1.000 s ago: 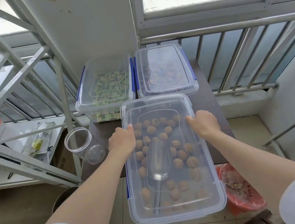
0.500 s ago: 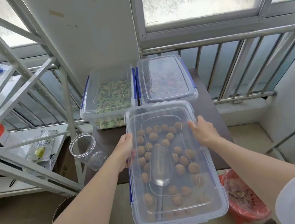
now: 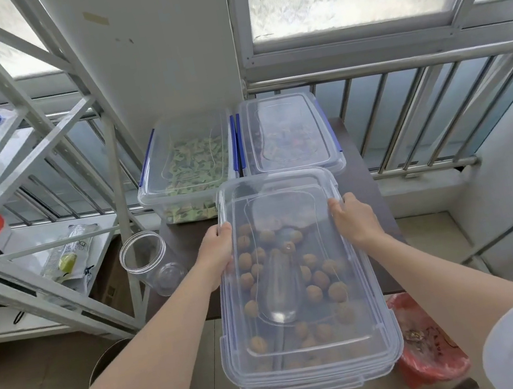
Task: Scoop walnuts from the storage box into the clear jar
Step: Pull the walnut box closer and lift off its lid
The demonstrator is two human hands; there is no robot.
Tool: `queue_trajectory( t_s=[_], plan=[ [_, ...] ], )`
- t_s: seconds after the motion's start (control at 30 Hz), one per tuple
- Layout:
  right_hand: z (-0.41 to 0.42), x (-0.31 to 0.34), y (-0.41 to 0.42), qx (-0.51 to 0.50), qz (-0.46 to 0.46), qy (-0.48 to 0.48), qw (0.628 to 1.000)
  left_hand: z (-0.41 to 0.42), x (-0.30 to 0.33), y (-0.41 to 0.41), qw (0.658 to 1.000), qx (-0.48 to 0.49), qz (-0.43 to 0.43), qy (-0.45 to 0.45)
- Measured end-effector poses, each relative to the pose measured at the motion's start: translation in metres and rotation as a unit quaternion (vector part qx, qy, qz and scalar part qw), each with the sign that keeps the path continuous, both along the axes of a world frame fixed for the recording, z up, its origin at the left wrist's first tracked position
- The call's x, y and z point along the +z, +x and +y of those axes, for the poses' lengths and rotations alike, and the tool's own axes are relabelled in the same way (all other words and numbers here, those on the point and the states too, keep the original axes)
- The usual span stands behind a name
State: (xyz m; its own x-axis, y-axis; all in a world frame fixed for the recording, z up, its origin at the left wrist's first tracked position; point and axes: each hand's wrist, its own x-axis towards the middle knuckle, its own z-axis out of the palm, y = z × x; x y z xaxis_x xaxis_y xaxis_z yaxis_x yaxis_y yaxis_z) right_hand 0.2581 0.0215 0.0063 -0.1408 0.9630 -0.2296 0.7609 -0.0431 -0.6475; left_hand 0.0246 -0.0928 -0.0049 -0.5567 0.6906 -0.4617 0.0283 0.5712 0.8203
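Both hands were on the lid [image 3: 309, 338], one per long edge: left hand [image 3: 216, 252] clenched on the left rim, right hand [image 3: 356, 223] clenched on the right rim, fingers curled over the top. The lid looked raised off the box [image 3: 314, 385], near end showing a gap over the stacked rims (hard to call how far, everything is clear plastic).

Walnuts [image 3: 315, 293] sat in the box, under and between the two grips, with a clear scoop [image 3: 279, 287] lying among them, handle toward the person.

For this step: lift level with both hands, keep the grip symmetric so the lid doesn't rack and catch a rim, and clear the box fully before swinging it aside. My guess is the free spot is scarce.

The jar [image 3: 151, 264] was left of the left hand, open, mouth tilted toward the camera, on the table [image 3: 363, 162] edge. Swinging the lid left risked clipping it.

Beyond the grips, two lidded bins: one with green pieces [image 3: 188, 161], one with dark contents [image 3: 286, 135], both touching or nearly touching the far end of the box. A shelf frame [image 3: 38, 156] crowded the left side; a red bag [image 3: 426, 346] sat on the floor, below the right forearm.
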Motion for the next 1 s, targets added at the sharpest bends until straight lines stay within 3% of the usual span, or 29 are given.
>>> queue_trajectory(
  t_s=[0.07, 0.17, 0.23, 0.3, 0.37, 0.5, 0.6, 0.67, 0.8, 0.87, 1.0],
  plan=[
    [0.006, 0.009, -0.003, -0.02, 0.103, -0.028, 0.994, 0.008, 0.009, -0.003, 0.998, 0.042, -0.009, 0.039],
    [0.015, 0.025, -0.001, -0.061, 0.284, -0.165, 0.943, 0.023, 0.028, -0.01, 0.99, 0.103, -0.036, 0.093],
    [0.017, 0.032, 0.005, -0.042, 0.279, -0.228, 0.932, 0.034, 0.045, -0.015, 0.98, 0.141, -0.072, 0.124],
    [0.017, 0.034, 0.012, -0.012, 0.249, -0.232, 0.94, 0.042, 0.059, -0.021, 0.972, 0.144, -0.113, 0.147],
    [0.018, 0.034, 0.015, -0.017, 0.269, -0.198, 0.942, 0.044, 0.067, -0.023, 0.965, 0.107, -0.181, 0.156],
    [0.026, 0.034, 0.002, -0.079, 0.341, -0.149, 0.925, 0.022, 0.063, -0.017, 0.972, -0.016, -0.232, 0.043],
    [0.04, 0.044, -0.012, -0.106, 0.381, -0.149, 0.906, 0.011, 0.051, -0.017, 0.956, -0.03, -0.285, 0.065],
    [0.048, 0.057, -0.013, -0.117, 0.432, -0.202, 0.871, 0.014, 0.048, -0.022, 0.947, 0.005, -0.294, 0.126],
    [0.039, 0.069, 0.0, -0.054, 0.561, -0.34, 0.753, 0.024, 0.049, -0.025, 0.932, 0.059, -0.308, 0.184],
    [0.027, 0.059, 0.004, -0.051, 0.599, -0.354, 0.716, 0.03, 0.049, -0.022, 0.929, 0.076, -0.303, 0.2],
    [0.016, 0.041, -0.007, -0.145, 0.668, -0.366, 0.632, 0.049, 0.056, -0.015, 0.927, 0.104, -0.295, 0.208]
  ],
)
